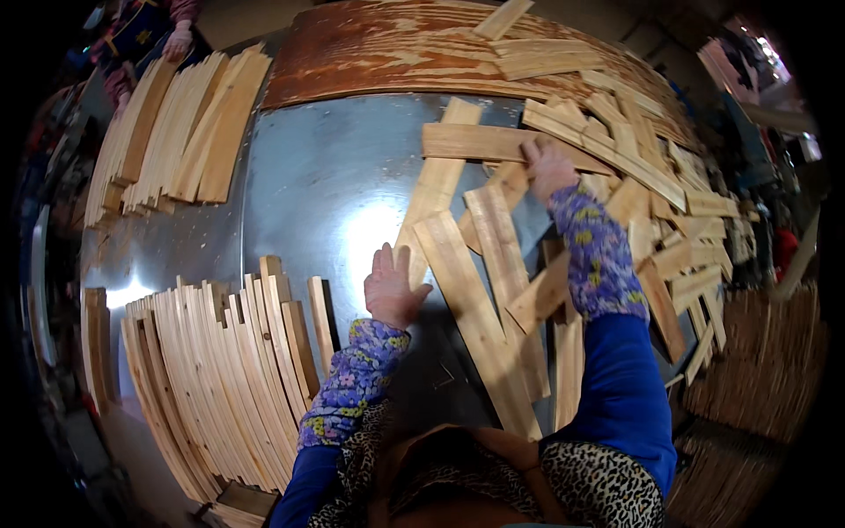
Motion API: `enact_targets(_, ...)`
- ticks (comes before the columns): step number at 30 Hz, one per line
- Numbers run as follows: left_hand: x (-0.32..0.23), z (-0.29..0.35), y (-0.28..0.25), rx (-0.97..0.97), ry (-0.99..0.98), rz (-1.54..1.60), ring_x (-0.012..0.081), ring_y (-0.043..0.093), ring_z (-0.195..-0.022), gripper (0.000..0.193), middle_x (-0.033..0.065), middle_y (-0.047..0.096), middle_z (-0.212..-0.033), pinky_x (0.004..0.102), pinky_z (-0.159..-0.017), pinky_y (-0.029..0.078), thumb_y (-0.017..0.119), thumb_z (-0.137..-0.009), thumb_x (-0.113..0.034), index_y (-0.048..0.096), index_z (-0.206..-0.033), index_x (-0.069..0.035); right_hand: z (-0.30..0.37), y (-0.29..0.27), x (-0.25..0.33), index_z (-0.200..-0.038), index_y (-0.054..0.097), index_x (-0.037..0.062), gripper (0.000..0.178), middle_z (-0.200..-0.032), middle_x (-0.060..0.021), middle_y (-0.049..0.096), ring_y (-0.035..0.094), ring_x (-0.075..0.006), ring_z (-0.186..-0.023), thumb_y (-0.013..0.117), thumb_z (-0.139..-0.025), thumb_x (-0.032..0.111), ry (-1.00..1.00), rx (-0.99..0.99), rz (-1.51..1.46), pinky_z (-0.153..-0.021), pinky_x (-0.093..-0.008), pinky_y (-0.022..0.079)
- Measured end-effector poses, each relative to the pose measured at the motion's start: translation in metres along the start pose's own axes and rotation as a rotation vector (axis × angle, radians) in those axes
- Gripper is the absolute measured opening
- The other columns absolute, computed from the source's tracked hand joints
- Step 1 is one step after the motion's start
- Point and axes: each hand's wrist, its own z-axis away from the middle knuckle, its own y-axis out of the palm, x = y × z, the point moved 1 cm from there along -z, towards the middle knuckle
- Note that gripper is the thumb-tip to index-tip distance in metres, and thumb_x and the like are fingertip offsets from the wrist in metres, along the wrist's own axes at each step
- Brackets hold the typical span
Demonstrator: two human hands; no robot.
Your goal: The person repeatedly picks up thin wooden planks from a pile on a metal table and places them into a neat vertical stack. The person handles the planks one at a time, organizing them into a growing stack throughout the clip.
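My left hand (396, 289) is open over the metal tabletop, its fingers stretched out and the thumb apart. It is beside the lower end of a slanting pale board (433, 195). Farther to the right, my right hand (551, 167) has its fingers on a flat wooden board (471, 142) that lies crosswise over others; its grip is partly hidden by the back of the hand. Between my arms, a long board (466, 290) and a knotty board (499, 242) lie at a slant, overlapping other loose boards.
A row of boards on edge (220, 378) stands at the near left, and more stacked boards (180, 132) at the far left, beside another person's hand (179, 40). A jumbled board pile (678, 238) covers the right side. Along the back lies a worn plywood panel (378, 53).
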Motion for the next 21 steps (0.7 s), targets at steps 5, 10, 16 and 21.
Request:
enact_targets(5, 0.012, -0.005, -0.045, -0.060, -0.176, 0.007, 0.0471, 0.068, -0.118, 0.073, 0.0203, 0.068, -0.134, 0.0533, -0.093, 0.059, 0.084, -0.073, -0.023, 0.061, -0.140, -0.008, -0.081, 0.011, 0.003, -0.144, 0.058, 0.0143, 0.048, -0.146, -0.0193, 0.064, 0.062, -0.0429, -0.136, 0.068, -0.097, 0.022, -0.114, 0.079, 0.051, -0.111, -0.0521, 0.051)
enact_targets(10, 0.039, 0.009, -0.064, -0.076, -0.358, 0.960, 0.0253, 0.069, -0.092, 0.061, 0.0121, 0.073, -0.109, 0.0342, -0.085, 0.057, 0.076, -0.083, -0.026, 0.067, -0.138, 0.000, -0.111, -0.041, 0.017, -0.128, 0.069, 0.0103, 0.035, -0.124, -0.0198, 0.075, 0.069, -0.0388, -0.124, 0.063, -0.102, 0.034, 0.050, 0.216, -0.079, -0.106, -0.0503, 0.055)
enact_targets(16, 0.043, 0.083, -0.101, -0.092, -0.450, 2.223, 0.0388, 0.072, -0.124, 0.083, 0.0232, 0.071, -0.139, 0.0517, -0.106, 0.060, 0.066, -0.092, -0.039, 0.047, -0.159, 0.006, -0.082, -0.096, 0.079, -0.126, 0.075, 0.0063, 0.043, -0.116, -0.0203, 0.078, 0.074, -0.0387, -0.109, 0.060, -0.105, 0.041, 0.168, 0.061, -0.532, -0.100, -0.0478, 0.057)
enact_targets(21, 0.120, 0.081, -0.082, -0.099, -0.547, 2.455, 0.0482, 0.060, -0.141, 0.074, 0.0257, 0.061, -0.155, 0.0757, -0.114, 0.048, 0.067, -0.094, -0.033, 0.051, -0.158, 0.002, -0.046, -0.104, 0.188, -0.118, 0.076, 0.0010, 0.040, -0.101, -0.0161, 0.075, 0.075, -0.0208, -0.091, 0.064, -0.103, 0.036, 0.282, 0.207, -1.546, -0.074, -0.0365, 0.060)
